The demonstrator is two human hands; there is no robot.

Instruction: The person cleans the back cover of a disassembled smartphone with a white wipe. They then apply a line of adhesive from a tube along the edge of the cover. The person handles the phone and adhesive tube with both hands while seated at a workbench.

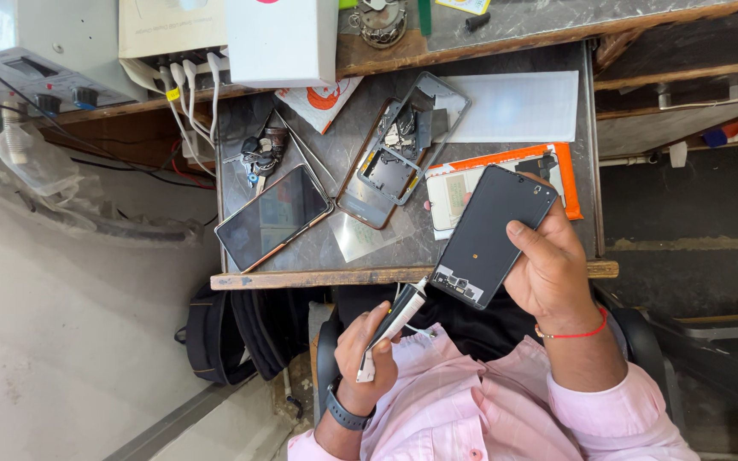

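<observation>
Cluttered grey table point(506, 51) far; right hand point(548, 260) fingers clamp black phone panel point(493, 232) tilted up for access, left hand point(369, 354) fingers wrapped on glue tube point(396, 323), nozzle touching its near edge.

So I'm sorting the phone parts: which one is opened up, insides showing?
The phone frame at the table's middle, its inner parts exposed; the dark phone beside it lies closed.

Lying on the grey worktop point(506, 64): a phone with a dark screen point(272, 217), an opened phone frame point(403, 147) showing its insides, a bunch of keys point(260, 155), white sheet point(518, 106), orange packet point(548, 162). Sitting up top, a white box point(282, 38) with white cables point(188, 94) plugged in beside it. Slumping on the floor, a black backpack point(215, 337).
</observation>
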